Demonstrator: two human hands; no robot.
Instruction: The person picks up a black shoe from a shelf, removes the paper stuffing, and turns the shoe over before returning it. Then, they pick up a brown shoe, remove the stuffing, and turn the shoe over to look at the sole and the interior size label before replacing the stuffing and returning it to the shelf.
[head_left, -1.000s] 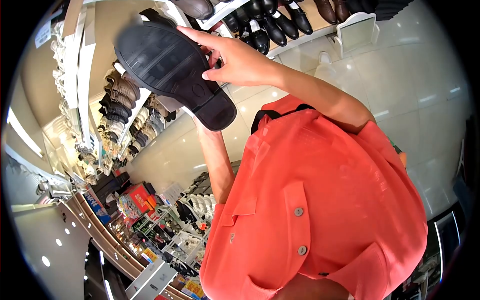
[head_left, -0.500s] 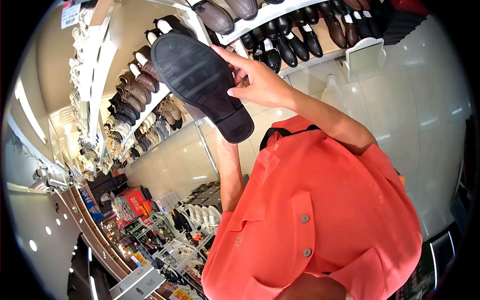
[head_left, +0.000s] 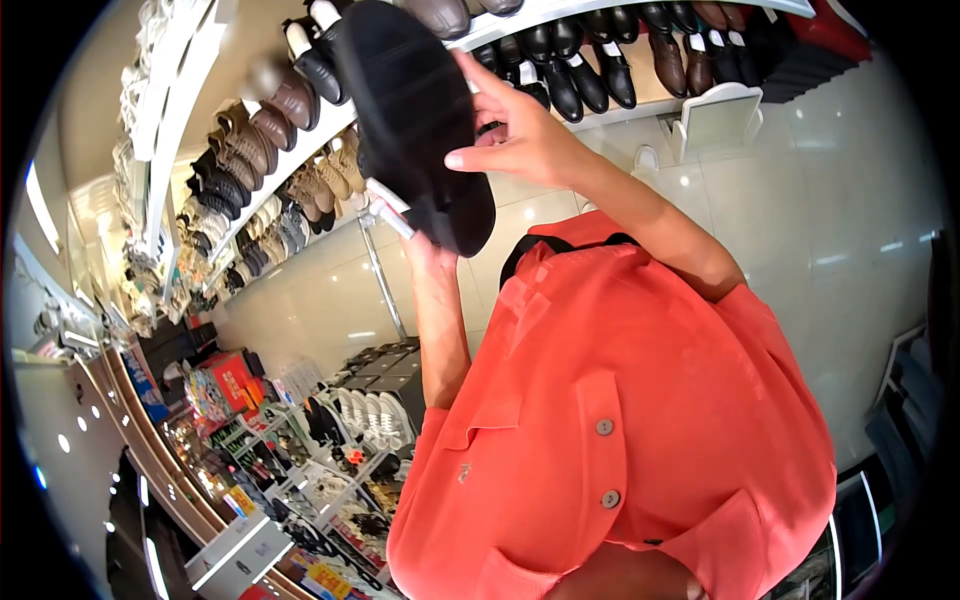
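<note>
A black shoe (head_left: 415, 120) is held up before me, its dark sole facing my view and smeared by motion. My right hand (head_left: 525, 135) grips its right edge, the thumb lying on the sole and the other fingers along the side. Below the heel, my left hand (head_left: 432, 255) supports the shoe from behind; most of its fingers are hidden. A white strip (head_left: 388, 205), whose kind I cannot make out, sticks out between the shoe and my left hand.
Shelves of brown and black leather shoes (head_left: 615, 75) run along the top and left. A low foot mirror (head_left: 715, 120) stands on the tiled floor (head_left: 790, 200). White sneakers (head_left: 370, 415) and shoe boxes (head_left: 385, 370) fill a rack at lower left.
The shoe has moved upward in view and turned, so its sole shows at a steeper slant. The white strip beside my left hand has come into sight. My right hand keeps its grip.
</note>
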